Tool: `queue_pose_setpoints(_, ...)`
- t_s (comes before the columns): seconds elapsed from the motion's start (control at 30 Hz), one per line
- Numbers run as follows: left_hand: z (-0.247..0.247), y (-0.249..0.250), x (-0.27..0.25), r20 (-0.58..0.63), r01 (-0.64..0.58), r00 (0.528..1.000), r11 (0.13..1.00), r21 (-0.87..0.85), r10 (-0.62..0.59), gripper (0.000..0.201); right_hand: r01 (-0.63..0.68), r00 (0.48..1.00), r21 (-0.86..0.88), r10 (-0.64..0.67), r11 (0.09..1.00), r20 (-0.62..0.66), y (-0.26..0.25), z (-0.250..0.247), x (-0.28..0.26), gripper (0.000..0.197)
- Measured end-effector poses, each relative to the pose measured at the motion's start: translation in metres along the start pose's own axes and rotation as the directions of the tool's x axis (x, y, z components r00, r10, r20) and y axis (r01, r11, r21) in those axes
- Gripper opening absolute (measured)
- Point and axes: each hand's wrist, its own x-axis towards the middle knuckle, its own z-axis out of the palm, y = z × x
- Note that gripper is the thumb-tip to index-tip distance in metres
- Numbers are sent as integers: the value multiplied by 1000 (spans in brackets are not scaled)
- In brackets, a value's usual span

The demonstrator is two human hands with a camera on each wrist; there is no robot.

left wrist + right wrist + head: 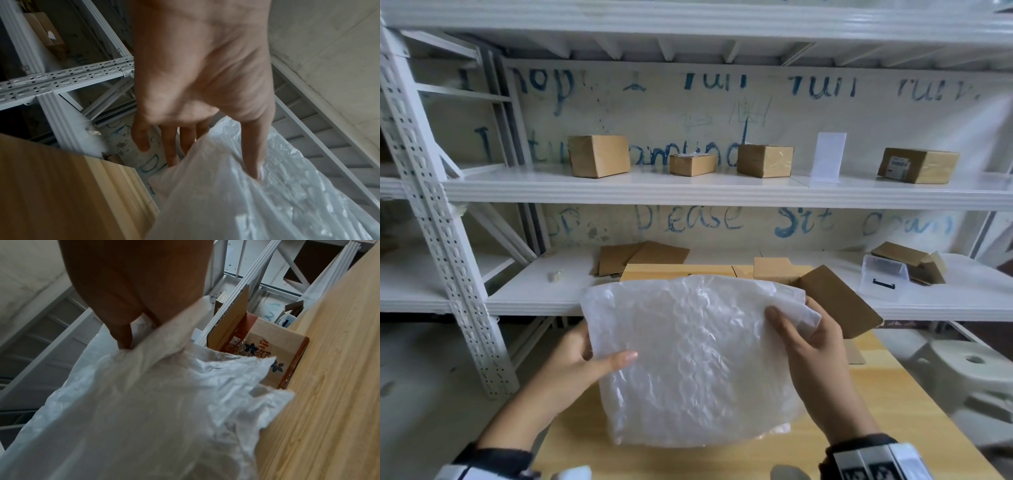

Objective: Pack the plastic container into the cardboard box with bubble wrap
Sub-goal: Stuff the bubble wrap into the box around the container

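A sheet of white bubble wrap (688, 359) is held upright over the wooden table (688, 462). My left hand (585, 359) pinches its left edge, thumb on the near face and fingers behind. My right hand (808, 342) pinches its upper right corner the same way. Behind the sheet stands the open cardboard box (835, 301), one flap sticking out right; its printed inside (265, 353) shows in the right wrist view. A clear plastic container (883, 274) with a dark latch sits on the lower shelf at right. The bubble wrap (267, 194) fills the left wrist view under my thumb.
White metal shelving (688, 192) stands right behind the table. Closed cardboard boxes (599, 156) line the middle shelf. Flat cardboard pieces (640, 257) and an opened small box (914, 262) lie on the lower shelf. A white stool (969, 366) stands at the right.
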Motion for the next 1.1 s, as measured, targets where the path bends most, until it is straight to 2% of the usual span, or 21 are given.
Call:
queue_pose_setpoints(0.1,0,0,1,29,14,999,1000,-6,-13,72,-9,1000,15,9,1000,-3,1,1,-1,9)
queue_pose_setpoints(0.23,0,-1,2,2,-26,1000,1000,8,26,31,-13,1000,-31,13,999,5,2,1,-1,8)
queue_pose_setpoints(0.37,-1,0,3,-95,-72,993,997,-16,70,17,-77,996,-46,79,996,42,3,-1,-1,11)
queue_pose_setpoints(0.57,1,0,5,-203,-106,977,977,-184,68,39,-204,976,-110,211,973,56,14,-3,-1,11)
queue_pose_setpoints(0.67,0,1,3,-186,-82,982,976,-202,44,50,-219,975,-131,221,967,-5,21,-5,1,12)
queue_pose_setpoints(0.7,-2,1,2,-155,-74,987,976,-205,42,63,-210,978,-132,208,969,-34,22,-6,1,12)
queue_pose_setpoints(0.8,-9,-3,1,-67,-4,998,977,-214,-11,126,-177,983,-103,171,979,-72,20,-6,2,14)
queue_pose_setpoints(0.87,-9,-7,5,-63,11,998,967,-256,-28,149,-161,984,-81,154,984,-88,19,-5,1,21)
queue_pose_setpoints(0.9,-8,-7,6,-77,13,996,948,-317,-39,154,-161,984,-65,154,985,-93,19,-5,1,25)
queue_pose_setpoints(0.97,-4,-9,12,-94,9,994,878,-479,-61,147,-178,979,-22,175,984,-107,21,-3,1,24)
queue_pose_setpoints(1.07,-1,-7,15,-31,-10,999,719,-695,-17,110,-210,965,68,218,975,-148,26,-2,0,16)
queue_pose_setpoints(1.1,1,-6,14,4,-6,1000,689,-725,14,105,-224,959,84,235,971,-155,27,0,-1,15)
